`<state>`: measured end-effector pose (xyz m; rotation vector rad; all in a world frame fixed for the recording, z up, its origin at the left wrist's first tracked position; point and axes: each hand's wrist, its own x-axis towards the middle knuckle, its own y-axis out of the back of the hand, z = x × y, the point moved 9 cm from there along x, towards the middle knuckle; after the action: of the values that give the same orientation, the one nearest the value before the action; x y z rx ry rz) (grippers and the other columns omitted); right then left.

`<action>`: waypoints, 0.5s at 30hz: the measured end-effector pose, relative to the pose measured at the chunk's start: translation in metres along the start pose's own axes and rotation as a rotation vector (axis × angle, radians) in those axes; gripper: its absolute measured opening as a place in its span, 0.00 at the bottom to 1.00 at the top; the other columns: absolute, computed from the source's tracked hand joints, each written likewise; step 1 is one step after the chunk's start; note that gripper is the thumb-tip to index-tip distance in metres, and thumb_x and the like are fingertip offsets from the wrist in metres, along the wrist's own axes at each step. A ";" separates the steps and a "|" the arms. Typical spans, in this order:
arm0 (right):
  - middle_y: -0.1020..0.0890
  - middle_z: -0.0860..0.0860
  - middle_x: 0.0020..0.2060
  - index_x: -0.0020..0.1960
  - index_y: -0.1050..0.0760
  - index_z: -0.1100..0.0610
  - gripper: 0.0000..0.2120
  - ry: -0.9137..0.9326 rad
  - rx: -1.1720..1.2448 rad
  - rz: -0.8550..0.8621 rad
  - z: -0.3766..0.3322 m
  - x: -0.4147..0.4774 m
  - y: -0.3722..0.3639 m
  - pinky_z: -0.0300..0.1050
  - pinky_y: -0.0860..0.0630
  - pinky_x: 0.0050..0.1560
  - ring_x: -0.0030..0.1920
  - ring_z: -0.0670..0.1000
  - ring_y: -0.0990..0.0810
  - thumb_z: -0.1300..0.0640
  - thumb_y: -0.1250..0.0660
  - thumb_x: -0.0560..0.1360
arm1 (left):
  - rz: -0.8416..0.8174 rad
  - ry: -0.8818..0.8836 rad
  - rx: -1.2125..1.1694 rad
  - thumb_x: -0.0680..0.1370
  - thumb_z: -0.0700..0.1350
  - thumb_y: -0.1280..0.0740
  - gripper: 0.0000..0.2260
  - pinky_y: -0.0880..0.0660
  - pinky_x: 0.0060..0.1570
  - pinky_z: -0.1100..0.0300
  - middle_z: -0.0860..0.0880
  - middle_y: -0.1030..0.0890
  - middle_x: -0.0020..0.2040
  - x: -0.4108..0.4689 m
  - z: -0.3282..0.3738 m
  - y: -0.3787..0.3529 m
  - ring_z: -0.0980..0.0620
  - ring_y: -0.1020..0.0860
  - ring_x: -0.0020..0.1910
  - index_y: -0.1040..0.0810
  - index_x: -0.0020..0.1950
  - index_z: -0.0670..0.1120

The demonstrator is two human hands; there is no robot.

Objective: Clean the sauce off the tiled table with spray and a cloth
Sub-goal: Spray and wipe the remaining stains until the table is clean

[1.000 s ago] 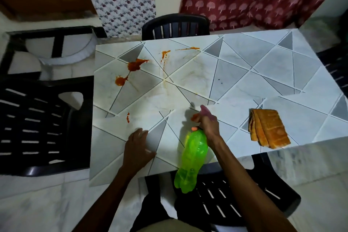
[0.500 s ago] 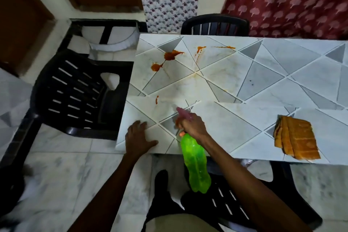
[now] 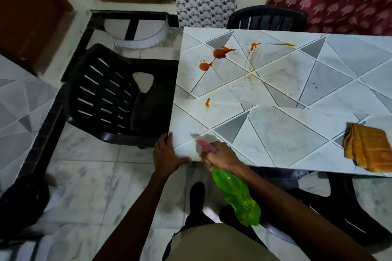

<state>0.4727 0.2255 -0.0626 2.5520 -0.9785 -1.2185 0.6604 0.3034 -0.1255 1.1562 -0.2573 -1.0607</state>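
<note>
Orange-red sauce (image 3: 220, 54) is splattered over the far left part of the tiled table (image 3: 286, 133), with a small drop (image 3: 207, 103) nearer me. My right hand (image 3: 220, 155) grips the neck of a green spray bottle (image 3: 237, 197) with a pink nozzle (image 3: 206, 146) pointing across the table's near left corner. My left hand (image 3: 166, 154) rests flat on that corner's edge, fingers spread, holding nothing. A folded orange cloth (image 3: 369, 147) lies at the near right edge of the table.
A black plastic chair (image 3: 118, 95) stands at the table's left side, another (image 3: 267, 17) at the far side, and a third (image 3: 339, 207) under the near edge. My legs and a dark shoe (image 3: 196, 195) are on the marble floor below.
The view has swung left and I have shifted toward the table's left corner. My left hand slid to the corner edge. The bottle stays gripped in my right hand.
</note>
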 end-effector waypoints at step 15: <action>0.12 0.50 0.38 0.53 0.16 0.51 0.24 -0.209 0.185 0.304 0.097 -0.016 0.075 0.55 0.16 0.49 0.35 0.56 0.13 0.46 0.33 0.59 | -0.008 -0.216 0.124 0.57 0.63 0.20 0.58 0.43 0.74 0.45 0.43 0.42 0.78 0.004 0.027 -0.007 0.41 0.44 0.77 0.45 0.79 0.45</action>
<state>0.3564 0.1905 -0.0865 2.3164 -1.5256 -1.3776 0.6405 0.2833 -0.1212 1.1533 -0.4945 -1.1913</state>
